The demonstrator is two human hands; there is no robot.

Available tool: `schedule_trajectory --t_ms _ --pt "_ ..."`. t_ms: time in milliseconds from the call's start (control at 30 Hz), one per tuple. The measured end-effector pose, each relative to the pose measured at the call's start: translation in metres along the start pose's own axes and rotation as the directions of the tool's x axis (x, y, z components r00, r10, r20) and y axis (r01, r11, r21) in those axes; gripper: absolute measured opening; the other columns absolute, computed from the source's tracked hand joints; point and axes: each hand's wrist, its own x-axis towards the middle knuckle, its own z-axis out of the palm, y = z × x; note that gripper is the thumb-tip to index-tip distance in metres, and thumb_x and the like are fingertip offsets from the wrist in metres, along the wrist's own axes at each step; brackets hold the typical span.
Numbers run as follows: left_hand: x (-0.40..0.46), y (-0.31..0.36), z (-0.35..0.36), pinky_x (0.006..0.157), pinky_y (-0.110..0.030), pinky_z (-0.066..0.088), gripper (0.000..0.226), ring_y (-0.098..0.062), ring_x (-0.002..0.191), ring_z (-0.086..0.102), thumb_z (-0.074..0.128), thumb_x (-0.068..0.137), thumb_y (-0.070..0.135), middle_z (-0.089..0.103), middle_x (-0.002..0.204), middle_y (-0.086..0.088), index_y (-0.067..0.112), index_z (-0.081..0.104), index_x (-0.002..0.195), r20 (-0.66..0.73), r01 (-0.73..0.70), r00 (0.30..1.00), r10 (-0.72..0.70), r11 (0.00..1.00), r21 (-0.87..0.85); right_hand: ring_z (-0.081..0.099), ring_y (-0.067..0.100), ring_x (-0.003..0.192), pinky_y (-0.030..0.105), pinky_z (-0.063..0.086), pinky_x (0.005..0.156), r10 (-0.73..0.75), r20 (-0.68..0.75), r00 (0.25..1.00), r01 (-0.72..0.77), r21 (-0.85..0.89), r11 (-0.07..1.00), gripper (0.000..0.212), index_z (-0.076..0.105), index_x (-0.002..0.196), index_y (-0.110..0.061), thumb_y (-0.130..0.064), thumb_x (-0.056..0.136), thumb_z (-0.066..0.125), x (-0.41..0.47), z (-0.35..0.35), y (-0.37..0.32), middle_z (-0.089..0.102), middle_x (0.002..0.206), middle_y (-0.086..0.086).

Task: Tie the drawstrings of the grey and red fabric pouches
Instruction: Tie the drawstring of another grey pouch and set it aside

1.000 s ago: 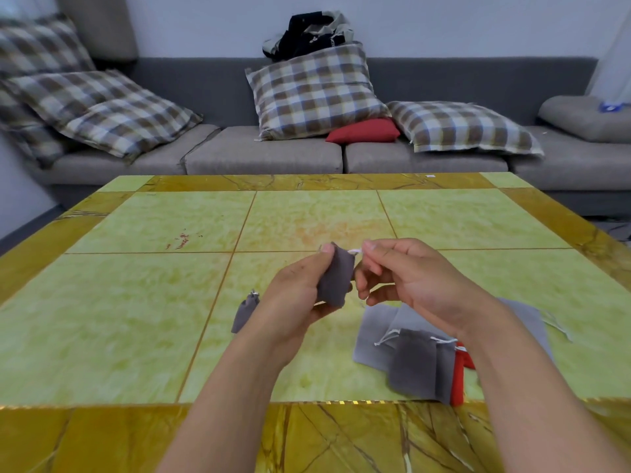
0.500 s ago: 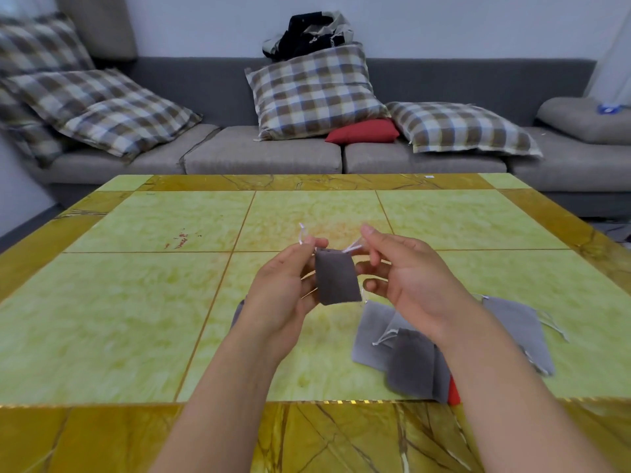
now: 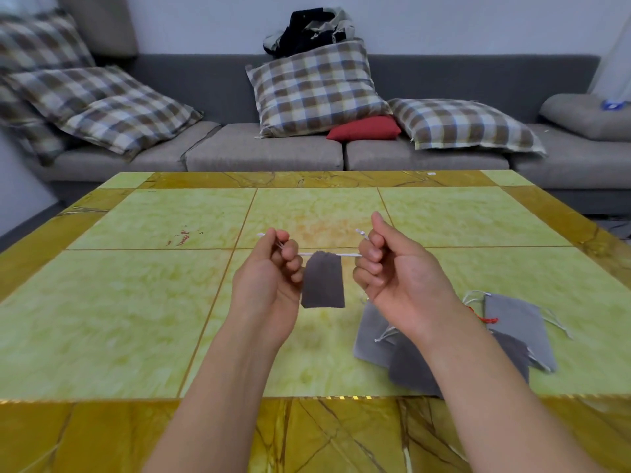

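- A long grey fabric sofa (image 3: 266, 153) runs across the top, at 12 o'clock, behind the table.
- A big square table with green marble tiles and a yellow-brown border (image 3: 112, 302) fills the middle and the bottom.
- Large checked cushions in brown, cream and blue lie on the sofa: one (image 3: 316, 85) leans up at 12 o'clock, one (image 3: 461, 126) lies flat at 1 o'clock, and more (image 3: 102, 104) sit at 10 o'clock.
- A dark heap of clothes (image 3: 307, 30) sits on the sofa back, above the middle cushion.
- A small red pillow (image 3: 365, 128) peeks out between the two cushions at 12 and 1 o'clock.
- A pile of flat grey fabric pouches (image 3: 512, 326) lies on the table at 4 o'clock, partly hidden under the right arm. A bit of red cord (image 3: 485, 319) shows among them.
- The left hand (image 3: 269, 278) is held above the table, fingers curled, pinching one end of a thin white drawstring (image 3: 348, 255).
- The right hand (image 3: 399, 271) is just across from it at 3 o'clock, fingers curled, pinching the other end of the string.
- The two hands are apart, and the string runs straight between them.
- A small dark grey fabric pouch (image 3: 322, 285) hangs from the string in the air, between the two hands, above the table. Its top is bunched tight.
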Motion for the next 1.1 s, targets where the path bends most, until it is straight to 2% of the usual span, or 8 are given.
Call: schedule_trajectory --t_ms 300,400,567,667,767,833,967,1100 --pt "-0.013 -0.008 0.01 0.052 -0.019 0.038 0.03 -0.008 0.054 0.042 0.049 0.102 0.028 0.053 0.062 0.002 0.014 0.071 0.085 0.125 -0.358 0.933 0.336 0.891 0.28 0.029 0.011 0.048 0.019 0.022 0.041 -0.217 0.059 0.974 0.225 -0.242 0.944 0.03 0.056 0.062 -0.013 -0.026 0.088 0.066 -0.009 0.0 -0.011 0.042 0.054 0.0" --pt "-0.015 -0.007 0.009 0.052 -0.019 0.036 0.024 -0.008 0.056 0.045 0.062 0.09 0.034 0.059 0.064 0.001 0.017 0.076 0.082 0.185 -0.333 0.942 0.281 0.855 0.398 0.042 0.011 0.059 0.019 0.031 0.048 -0.202 0.261 0.944 0.269 -0.255 0.929 0.018 0.072 0.091 -0.006 -0.019 0.081 0.065 -0.012 0.003 -0.008 0.067 0.075 0.006" --pt "-0.018 -0.013 0.011 0.057 -0.013 0.038 0.029 -0.007 0.049 0.036 0.062 0.093 0.035 0.041 0.05 0.002 0.017 0.074 0.074 0.181 -0.337 0.941 0.284 0.784 0.522 0.05 0.006 0.056 0.018 0.033 0.053 -0.247 0.386 0.889 0.437 -0.553 0.709 0.042 0.057 0.128 -0.018 -0.009 0.087 0.065 -0.012 0.0 -0.015 0.076 0.086 0.012" --pt "-0.018 -0.014 0.012 0.056 -0.021 0.031 0.038 -0.011 0.051 0.03 0.056 0.098 0.03 0.036 0.05 0.0 0.008 0.069 0.07 0.214 -0.329 0.944 0.25 0.717 0.615 0.068 0.007 0.069 0.018 0.05 0.063 -0.315 0.409 0.856 0.511 -0.579 0.635 0.027 0.066 0.115 -0.004 0.0 0.088 0.065 -0.014 0.0 -0.018 0.076 0.09 0.011" --pt "-0.019 -0.016 0.011 0.056 -0.027 0.028 0.042 -0.013 0.054 0.028 0.054 0.098 0.025 0.034 0.051 0.002 0.016 0.066 0.059 0.29 -0.312 0.945 0.151 0.677 0.666 0.066 0.024 0.106 0.055 0.054 0.083 -0.342 0.412 0.844 0.536 -0.659 0.528 0.013 0.078 0.093 -0.013 -0.015 0.08 0.076 -0.011 -0.003 -0.015 0.071 0.116 0.0" --pt "-0.019 -0.016 0.01 0.058 -0.029 0.028 0.042 -0.012 0.053 0.03 0.051 0.098 0.025 0.036 0.049 0.005 0.011 0.055 0.059 0.338 -0.298 0.938 0.073 0.667 0.683 0.064 0.014 0.115 0.048 0.055 0.091 -0.276 0.417 0.866 0.498 -0.667 0.555 0.017 0.078 0.091 -0.014 -0.019 0.076 0.075 -0.009 -0.003 -0.012 0.067 0.125 -0.002" --pt "-0.022 -0.015 0.014 0.056 -0.028 0.033 0.029 -0.01 0.051 0.033 0.034 0.1 0.017 0.039 0.055 0.004 0.008 0.053 0.079 0.359 -0.164 0.932 -0.045 0.832 0.53 0.073 0.016 0.083 0.031 0.059 0.076 -0.246 0.364 0.898 0.429 -0.611 0.665 0.014 0.075 0.095 -0.005 -0.005 0.083 0.068 -0.009 -0.003 -0.009 0.076 0.1 0.007" --pt "-0.021 -0.016 0.014 0.056 -0.027 0.034 0.038 -0.012 0.052 0.037 0.037 0.1 0.033 0.044 0.053 0.003 0.007 0.054 0.077 0.437 -0.166 0.894 -0.097 0.836 0.524 0.066 0.028 0.074 0.048 0.058 0.072 -0.261 0.308 0.915 0.403 -0.667 0.626 0.015 0.076 0.099 -0.001 -0.007 0.088 0.068 -0.007 -0.003 -0.01 0.069 0.1 0.022"
